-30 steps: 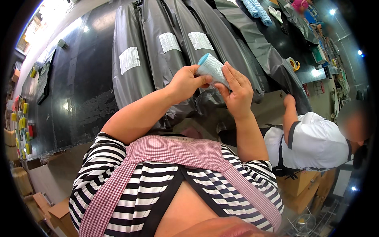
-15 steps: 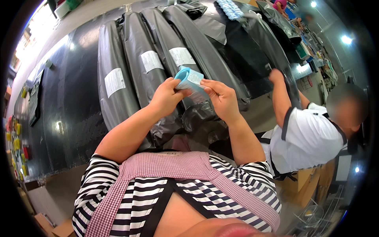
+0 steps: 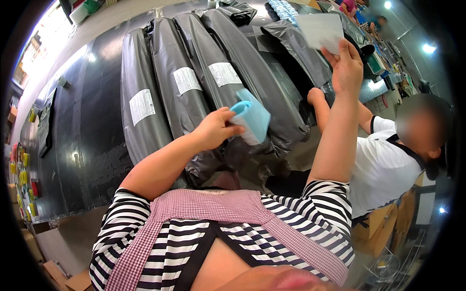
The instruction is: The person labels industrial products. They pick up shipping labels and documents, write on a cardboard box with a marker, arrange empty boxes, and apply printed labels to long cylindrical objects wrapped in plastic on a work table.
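My left hand (image 3: 217,127) grips a rolled strip of label backing (image 3: 253,118), light blue on one side, above the near part of the wrapped packages. Raised out to the right, my right hand (image 3: 345,65) pinches a white label (image 3: 321,32) by its lower right edge. Several long grey plastic-wrapped packages lie side by side on the black table. White labels are stuck on the left package (image 3: 137,77), on the second package (image 3: 172,58) and on the third package (image 3: 201,53). The fourth package (image 3: 247,68) shows no label.
At the right a co-worker (image 3: 383,165) in a white shirt reaches toward another grey wrapped package (image 3: 293,43). The black table (image 3: 92,126) extends to the left, where a dark flat object (image 3: 46,123) lies. Yellow and red items (image 3: 24,174) line the left edge.
My right hand has pulled a label off the roll and swung up and right with it. My left hand keeps the roll, slightly further right. The co-worker's arm has shifted left.
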### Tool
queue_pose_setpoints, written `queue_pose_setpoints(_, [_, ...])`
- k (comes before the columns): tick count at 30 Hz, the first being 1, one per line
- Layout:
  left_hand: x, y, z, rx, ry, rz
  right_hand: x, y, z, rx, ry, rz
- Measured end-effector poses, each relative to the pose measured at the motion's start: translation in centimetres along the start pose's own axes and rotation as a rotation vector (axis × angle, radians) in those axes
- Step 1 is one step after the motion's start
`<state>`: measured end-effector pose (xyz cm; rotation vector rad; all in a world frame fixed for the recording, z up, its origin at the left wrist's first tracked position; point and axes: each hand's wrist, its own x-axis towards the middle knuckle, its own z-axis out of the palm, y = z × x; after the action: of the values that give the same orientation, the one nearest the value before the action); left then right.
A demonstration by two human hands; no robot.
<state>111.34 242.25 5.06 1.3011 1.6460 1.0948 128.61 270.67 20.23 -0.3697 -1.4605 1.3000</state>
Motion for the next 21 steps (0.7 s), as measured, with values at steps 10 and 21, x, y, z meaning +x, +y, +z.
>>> queue_pose_setpoints(10, [2.4, -3.5, 1.5, 0.054, -0.218, 0.373, 0.5, 13.7, 2.4, -0.900, -1.097, -0.707])
queue_pose_setpoints(21, [3.1, -4.1, 1.4, 0.026, -0.223, 0.375, 4.0, 17.4, 1.8, -0.923, -1.328, -0.667])
